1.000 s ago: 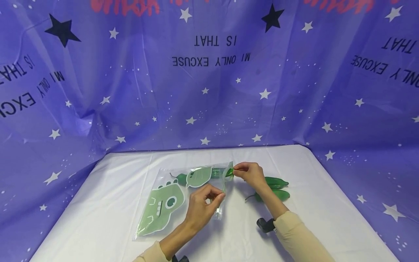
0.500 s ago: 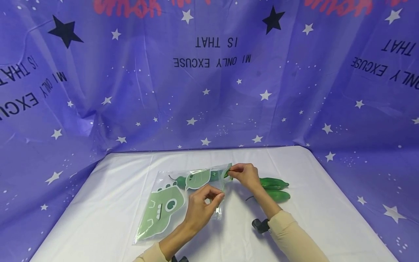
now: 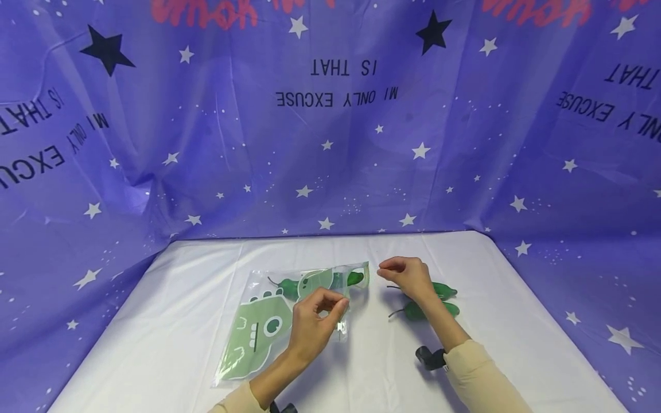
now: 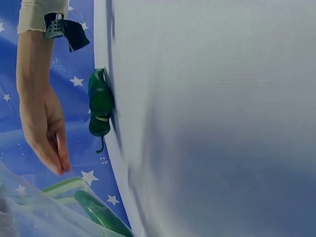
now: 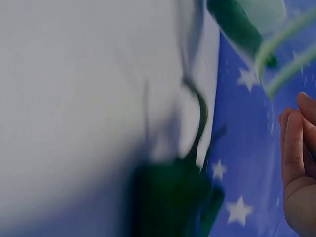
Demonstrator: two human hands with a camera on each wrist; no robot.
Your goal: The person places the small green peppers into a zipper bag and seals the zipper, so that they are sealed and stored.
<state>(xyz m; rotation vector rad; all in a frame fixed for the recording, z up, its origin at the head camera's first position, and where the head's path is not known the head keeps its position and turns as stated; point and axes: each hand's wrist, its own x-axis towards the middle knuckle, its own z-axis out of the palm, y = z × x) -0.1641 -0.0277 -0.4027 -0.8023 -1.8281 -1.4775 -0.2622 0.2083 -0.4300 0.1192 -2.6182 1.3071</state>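
Note:
A clear zip bag (image 3: 286,344) with green cartoon monster prints lies on the white table. Inside it is a long green pepper (image 3: 355,279), its stem toward the left and its tip near the bag's open mouth. My left hand (image 3: 316,321) pinches the front edge of that mouth between thumb and index finger. Just right of the mouth, my right hand (image 3: 410,278) hovers with loosely bent fingers and nothing in them. Below the right forearm lie two more green peppers (image 3: 444,291), partly covered by it. The left wrist view shows the bag's green rim (image 4: 64,186) apart from the right fingertips.
The white-covered table (image 3: 516,344) extends around the bag. A purple star-patterned curtain (image 3: 351,172) stands behind it and at both sides. Black wrist mounts (image 3: 430,358) hang below the forearms.
My right hand first pushed the pepper's tip leftward into the bag mouth, then let go and drew back to the right. My left hand stayed at the bag's edge, shifting slightly left.

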